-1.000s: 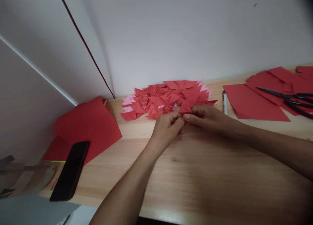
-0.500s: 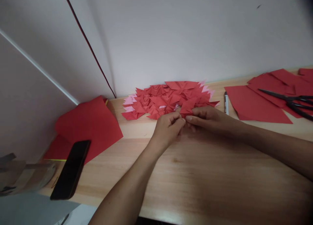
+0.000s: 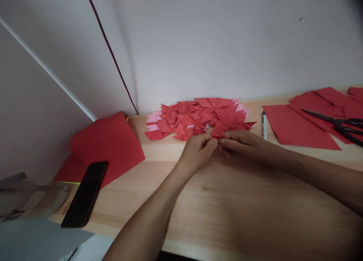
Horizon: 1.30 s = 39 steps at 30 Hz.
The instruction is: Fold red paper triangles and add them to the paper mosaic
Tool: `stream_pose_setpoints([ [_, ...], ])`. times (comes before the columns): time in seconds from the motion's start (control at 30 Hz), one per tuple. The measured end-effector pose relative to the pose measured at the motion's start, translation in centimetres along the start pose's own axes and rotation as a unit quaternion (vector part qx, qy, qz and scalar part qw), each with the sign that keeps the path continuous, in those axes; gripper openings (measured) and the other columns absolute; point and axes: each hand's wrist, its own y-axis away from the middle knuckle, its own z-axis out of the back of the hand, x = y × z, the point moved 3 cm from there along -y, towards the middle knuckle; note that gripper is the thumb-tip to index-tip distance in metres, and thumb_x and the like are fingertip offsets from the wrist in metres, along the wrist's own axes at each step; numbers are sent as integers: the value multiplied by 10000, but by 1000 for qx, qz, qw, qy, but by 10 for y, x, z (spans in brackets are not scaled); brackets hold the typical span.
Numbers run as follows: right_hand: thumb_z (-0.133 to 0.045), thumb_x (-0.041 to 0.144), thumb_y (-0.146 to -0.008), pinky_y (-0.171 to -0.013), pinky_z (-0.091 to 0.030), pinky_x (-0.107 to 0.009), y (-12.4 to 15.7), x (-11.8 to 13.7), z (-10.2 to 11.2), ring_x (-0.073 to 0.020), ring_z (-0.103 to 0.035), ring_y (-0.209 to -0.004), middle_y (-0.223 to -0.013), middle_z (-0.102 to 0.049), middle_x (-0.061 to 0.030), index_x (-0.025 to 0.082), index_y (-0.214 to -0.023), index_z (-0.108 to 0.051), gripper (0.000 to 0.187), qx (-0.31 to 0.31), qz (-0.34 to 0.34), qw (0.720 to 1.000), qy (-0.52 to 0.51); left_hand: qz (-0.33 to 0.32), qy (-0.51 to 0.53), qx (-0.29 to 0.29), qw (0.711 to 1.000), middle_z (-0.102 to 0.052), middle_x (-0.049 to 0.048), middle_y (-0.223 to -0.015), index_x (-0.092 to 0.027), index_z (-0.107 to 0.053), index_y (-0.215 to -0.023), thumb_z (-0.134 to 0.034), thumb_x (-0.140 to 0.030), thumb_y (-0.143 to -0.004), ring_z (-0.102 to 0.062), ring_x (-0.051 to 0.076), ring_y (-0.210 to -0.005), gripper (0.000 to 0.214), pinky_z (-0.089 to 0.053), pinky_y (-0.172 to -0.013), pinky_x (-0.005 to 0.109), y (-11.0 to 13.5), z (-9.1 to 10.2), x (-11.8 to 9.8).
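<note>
My left hand (image 3: 197, 151) and my right hand (image 3: 244, 143) meet fingertip to fingertip at the middle of the wooden table (image 3: 227, 208). Both pinch a small folded red paper piece (image 3: 217, 133), most of it hidden by the fingers. Just behind the hands lies a pile of folded red and pink paper pieces (image 3: 195, 117), spread flat against the white wall.
A black phone (image 3: 85, 194) lies on red paper sheets (image 3: 106, 147) at the left. A pen (image 3: 264, 125) lies right of the pile. More red sheets (image 3: 300, 126) with black scissors (image 3: 337, 125) sit at the far right. The table's front edge runs below my arms.
The view has shifted slightly, so everything sits a little lower and further right in frame. My hands have stayed together on the folded piece, with only small finger movements.
</note>
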Motion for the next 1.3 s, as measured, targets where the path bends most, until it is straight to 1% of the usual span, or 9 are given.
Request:
stream_pose_setpoints([
  [0.13,-489,385,-870,-517,-332,-269,-1,0,-2,-132,-450,-544,-587,-509,23,211,-636,-517,293,-16,-17,1000,17,1,7,-14,1000,-402,-58,-492,-178,-492,-610,-467,-270,-815,-355,84,-473,227,-253,-498,232,0,-3,2],
  [0.23,-455,418,-861,-509,-328,-274,-2,0,-2,-136,-429,-532,-577,-485,21,217,-628,-495,311,-15,-32,999,11,25,43,-2,999,-387,-59,-478,-191,-458,-607,-433,-254,-809,-352,92,-457,213,-259,-488,238,0,-4,3],
  [0.27,-450,427,-864,-514,-331,-275,-2,0,-2,-138,-431,-535,-579,-485,19,217,-632,-497,317,-17,-37,999,11,21,41,3,999,-394,-57,-490,-192,-450,-611,-426,-252,-813,-361,93,-467,212,-267,-497,238,0,-4,3],
  [0.47,-476,453,-842,-515,-334,-282,-3,-7,-2,-144,-443,-533,-567,-487,16,220,-610,-486,328,-45,-50,997,40,-62,-33,-29,997,-398,-45,-595,-183,-438,-613,-450,-251,-810,-385,103,-599,209,-284,-574,242,0,-3,0],
  [0.67,-438,461,-859,-539,-364,-289,-1,-5,-3,-147,-457,-539,-558,-489,11,224,-592,-477,359,-54,-32,997,46,-52,3,-33,998,-380,-44,-555,-192,-401,-581,-447,-245,-804,-386,112,-587,233,-288,-588,249,-1,-4,3],
  [0.83,-486,497,-866,-525,-346,-283,-3,-1,-6,-141,-432,-530,-559,-476,18,226,-591,-472,387,-61,-31,997,20,-58,25,-28,998,-409,-47,-564,-187,-453,-621,-489,-292,-844,-398,105,-576,249,-302,-576,238,-2,-3,5],
  [0.93,-516,513,-848,-503,-316,-281,-3,-1,-6,-139,-405,-512,-532,-448,26,228,-581,-466,393,-72,-37,997,5,-51,74,-12,996,-399,-57,-528,-184,-471,-644,-500,-328,-866,-364,90,-511,267,-281,-528,234,-2,-5,7],
  [1.1,-471,506,-889,-517,-331,-280,0,-1,-7,-137,-404,-513,-523,-444,28,226,-585,-469,413,-61,-35,997,-27,-20,184,49,982,-382,-72,-504,-181,-477,-686,-520,-348,-858,-321,69,-439,244,-238,-458,229,-2,-9,8],
  [1.3,-484,468,-906,-512,-276,-285,2,-3,-8,-123,-344,-499,-513,-404,43,216,-594,-487,401,-52,-39,994,-87,-8,239,88,967,-396,-71,-529,-174,-468,-689,-605,-445,-813,-353,57,-452,328,-273,-471,227,-1,-9,6],
])
